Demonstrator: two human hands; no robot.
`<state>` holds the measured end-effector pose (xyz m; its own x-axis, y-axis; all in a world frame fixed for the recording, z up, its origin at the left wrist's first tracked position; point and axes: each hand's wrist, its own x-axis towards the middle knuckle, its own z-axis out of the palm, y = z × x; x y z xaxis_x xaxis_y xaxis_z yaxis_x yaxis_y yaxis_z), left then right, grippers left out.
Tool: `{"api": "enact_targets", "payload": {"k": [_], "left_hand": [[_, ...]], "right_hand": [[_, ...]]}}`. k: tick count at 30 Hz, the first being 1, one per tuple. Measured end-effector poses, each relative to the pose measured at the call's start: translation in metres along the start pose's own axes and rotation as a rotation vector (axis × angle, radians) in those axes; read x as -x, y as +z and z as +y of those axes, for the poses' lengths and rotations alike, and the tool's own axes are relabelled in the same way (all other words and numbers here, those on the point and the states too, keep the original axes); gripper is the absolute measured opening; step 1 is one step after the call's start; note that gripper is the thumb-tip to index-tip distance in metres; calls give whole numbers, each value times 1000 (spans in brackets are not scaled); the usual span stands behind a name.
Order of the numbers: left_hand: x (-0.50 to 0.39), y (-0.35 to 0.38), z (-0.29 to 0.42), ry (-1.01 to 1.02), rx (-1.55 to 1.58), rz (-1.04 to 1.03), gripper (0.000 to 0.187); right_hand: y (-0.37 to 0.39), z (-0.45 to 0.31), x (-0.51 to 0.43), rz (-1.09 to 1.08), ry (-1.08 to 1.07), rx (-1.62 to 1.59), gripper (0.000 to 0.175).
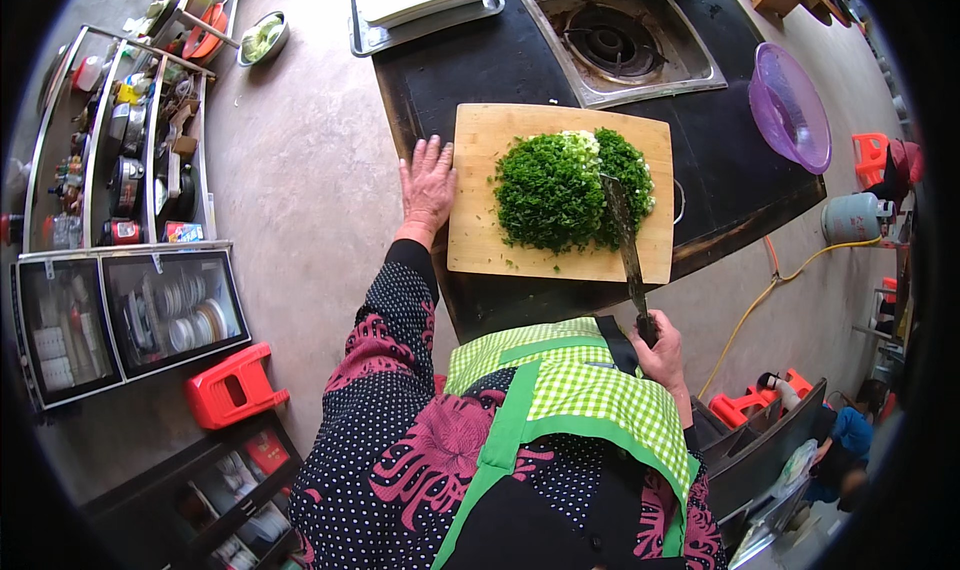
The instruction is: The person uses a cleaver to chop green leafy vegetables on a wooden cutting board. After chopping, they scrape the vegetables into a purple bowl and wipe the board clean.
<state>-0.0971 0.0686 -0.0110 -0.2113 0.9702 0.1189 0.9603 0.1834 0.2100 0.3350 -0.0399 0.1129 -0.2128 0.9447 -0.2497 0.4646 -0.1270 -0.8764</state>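
On the wooden cutting board [480, 240] lies a wide heap of finely chopped green leaves [551, 191], with pale green and white bits along its upper and right parts. My right hand [660, 349] grips the handle of a knife [626, 229] near the table's front edge. Its long dark blade, flecked with green, lies across the right part of the heap and the board's lower edge. My left hand [429, 184] rests flat at the board's left edge, fingers somewhat spread, holding nothing.
Beyond the board, a gas burner [611, 45] sits in a metal recess of the black table [525, 75]. Trays [427, 15] stand at the far left, a purple plastic basin [787, 109] at the right. A red stool [232, 386], shelves and a gas cylinder [851, 217] surround the table; a person [847, 442] is lower right.
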Motion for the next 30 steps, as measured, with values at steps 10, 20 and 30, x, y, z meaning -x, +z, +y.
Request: {"api": "enact_targets", "payload": {"k": [10, 20, 30], "left_hand": [[42, -16, -49, 111, 273, 45, 25], [38, -9, -19, 228, 202, 192, 7], [70, -42, 27, 499, 391, 143, 11]], "right_hand": [[4, -1, -1, 2, -17, -36, 18], [10, -8, -3, -7, -67, -4, 18], [6, -3, 3, 7, 8, -77, 19]]}}
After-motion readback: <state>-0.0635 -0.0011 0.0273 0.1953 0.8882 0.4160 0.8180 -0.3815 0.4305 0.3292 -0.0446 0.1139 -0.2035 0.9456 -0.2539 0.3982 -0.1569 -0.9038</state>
